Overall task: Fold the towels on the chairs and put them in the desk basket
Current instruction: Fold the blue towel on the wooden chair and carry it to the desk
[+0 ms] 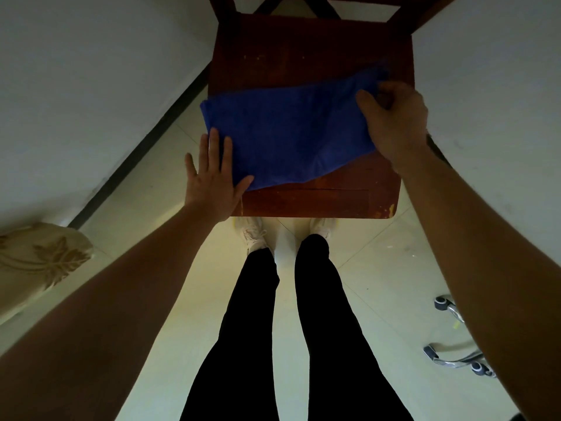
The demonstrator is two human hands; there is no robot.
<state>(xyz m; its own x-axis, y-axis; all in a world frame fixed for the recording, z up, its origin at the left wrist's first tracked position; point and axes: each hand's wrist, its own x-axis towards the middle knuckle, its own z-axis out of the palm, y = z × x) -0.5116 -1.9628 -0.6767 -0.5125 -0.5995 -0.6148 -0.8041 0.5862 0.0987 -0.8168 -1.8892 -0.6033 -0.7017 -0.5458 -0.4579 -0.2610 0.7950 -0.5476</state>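
Note:
A blue towel [288,132] lies spread across the seat of a dark red wooden chair [303,47], its left end reaching past the seat's left edge. My left hand [212,177] lies flat with straight fingers at the towel's near left corner, thumb on the cloth. My right hand [391,117] pinches the towel's far right corner with curled fingers. No basket shows in this view.
White walls rise on both sides of the chair. A patterned beige cushion [36,262] sits at the left edge. Chrome legs and castors of an office chair [455,357] stand on the tiled floor at the right. My own legs stand just before the chair.

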